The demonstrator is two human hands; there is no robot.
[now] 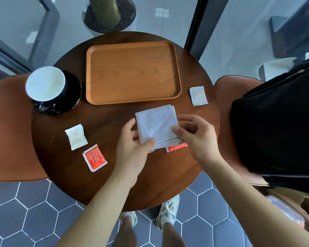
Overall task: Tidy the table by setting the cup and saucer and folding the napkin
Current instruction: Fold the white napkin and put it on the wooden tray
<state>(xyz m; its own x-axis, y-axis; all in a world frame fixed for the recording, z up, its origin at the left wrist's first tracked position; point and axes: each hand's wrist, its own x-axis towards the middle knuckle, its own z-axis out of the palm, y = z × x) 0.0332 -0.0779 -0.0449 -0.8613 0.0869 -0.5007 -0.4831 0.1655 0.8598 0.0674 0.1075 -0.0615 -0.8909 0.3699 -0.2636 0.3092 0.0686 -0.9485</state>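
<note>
Left hand (132,147) and right hand (194,138) pinch folded napkin (156,124).

Illumination is bright, diffuse daylight. Shadows beneath the left hand (133,148) and right hand (196,138) are faint. The cup (45,83), far left of the left hand, is overexposed and blurred. Wide-angle distortion curves the frame edges.

White napkin (156,124), black saucer (73,90), orange wood-grained tray (132,72), cup (45,83) apparently white inside

White napkin (156,124) — folded to a rough square, several layers, front centre of the table (103,122). Cup (45,83), white inside, upright on black saucer (74,90) — left table edge.
</note>
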